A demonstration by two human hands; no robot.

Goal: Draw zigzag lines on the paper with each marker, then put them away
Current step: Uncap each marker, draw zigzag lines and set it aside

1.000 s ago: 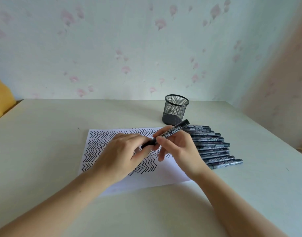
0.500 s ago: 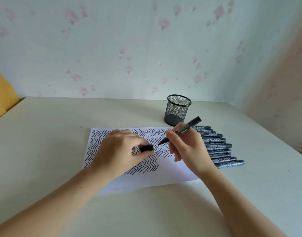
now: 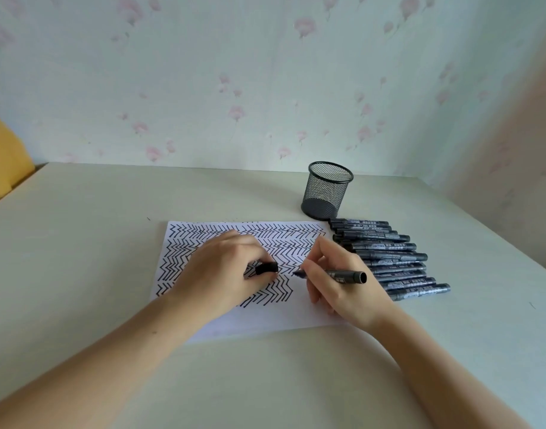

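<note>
Uncapped marker over paper, cap in other hand: risks and surroundings.

Right hand (image 3: 336, 283) grips the marker (image 3: 343, 274) in a writing hold, tip just at or above the paper (image 3: 265, 317) beside the lowest zigzag row; contact cannot be told. Left hand (image 3: 222, 270) rests on the paper and pinches the cap (image 3: 267, 268). Risks, as judged: left hand lies over drawn rows, so fresh ink could smear; if that hand lifts, the sheet may slide under the stroke; the blank strip left is narrow, so a line may run off onto the surface (image 3: 80, 243). Around: row of capped markers (image 3: 386, 255) just right of the paper, close by the right wrist, likely to be knocked and roll; mesh cup (image 3: 327, 190) behind them, upright, seemingly empty; floral wall (image 3: 265, 72).
</note>
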